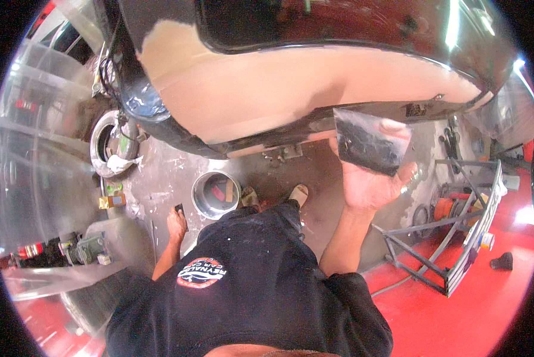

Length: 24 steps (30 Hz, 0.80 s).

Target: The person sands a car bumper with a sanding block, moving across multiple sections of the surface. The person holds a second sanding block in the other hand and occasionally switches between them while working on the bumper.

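Note:
In front of me is a dark car body (350,27) with a wide beige, matte filler or primer patch (261,89) along its lower side. My right hand (365,187) is raised just below the panel's lower edge, palm up. It grips a dark, dust-whitened sheet of sandpaper (371,143), with a fingertip showing over the sheet's far edge. The sheet appears apart from the panel. Low at my left side hangs my left hand (176,224), its fingers closed round a small dark object (179,209) that is mostly hidden.
A round bucket (198,196) with a reddish piece inside stands by my feet. To the left lie a tyre (103,143), a yellow box (112,200) and a green-grey machine (87,249). A metal frame (422,271) stands at right on red floor (410,321). Plastic sheeting (41,149) hangs at left.

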### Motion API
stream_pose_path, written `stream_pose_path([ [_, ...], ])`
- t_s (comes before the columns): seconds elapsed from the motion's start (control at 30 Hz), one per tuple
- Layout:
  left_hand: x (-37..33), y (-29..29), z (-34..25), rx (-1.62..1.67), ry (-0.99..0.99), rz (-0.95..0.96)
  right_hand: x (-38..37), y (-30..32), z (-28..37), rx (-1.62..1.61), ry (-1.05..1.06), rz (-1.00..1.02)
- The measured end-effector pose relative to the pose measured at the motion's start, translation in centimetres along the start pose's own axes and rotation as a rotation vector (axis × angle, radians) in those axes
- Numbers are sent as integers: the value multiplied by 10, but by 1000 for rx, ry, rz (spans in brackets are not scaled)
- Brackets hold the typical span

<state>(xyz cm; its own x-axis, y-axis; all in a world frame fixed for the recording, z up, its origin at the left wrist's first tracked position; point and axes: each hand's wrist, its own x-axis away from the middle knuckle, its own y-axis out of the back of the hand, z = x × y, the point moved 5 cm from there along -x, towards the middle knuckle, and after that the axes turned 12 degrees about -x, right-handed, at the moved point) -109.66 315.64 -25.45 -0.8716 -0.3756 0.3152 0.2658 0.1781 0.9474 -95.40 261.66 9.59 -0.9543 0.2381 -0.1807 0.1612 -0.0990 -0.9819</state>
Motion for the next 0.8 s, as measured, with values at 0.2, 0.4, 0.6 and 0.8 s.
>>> stream_pose_path([
  [0.2, -2, 1, -24, 45, -61, 22, -34, -18, 6, 1469, 571, 244],
  [0.4, -12, 4, -22, 41, -43, -27, -75, -14, -13, 2160, 948, 438],
  [0.6, 0, -13, 4, 62, -55, 4, -98, -16, -23, 2163, 1052, 523],
  [0.8, 17, -23, 16, 7, -118, -47, -81, -17, -27, 2285, 940, 542],
])
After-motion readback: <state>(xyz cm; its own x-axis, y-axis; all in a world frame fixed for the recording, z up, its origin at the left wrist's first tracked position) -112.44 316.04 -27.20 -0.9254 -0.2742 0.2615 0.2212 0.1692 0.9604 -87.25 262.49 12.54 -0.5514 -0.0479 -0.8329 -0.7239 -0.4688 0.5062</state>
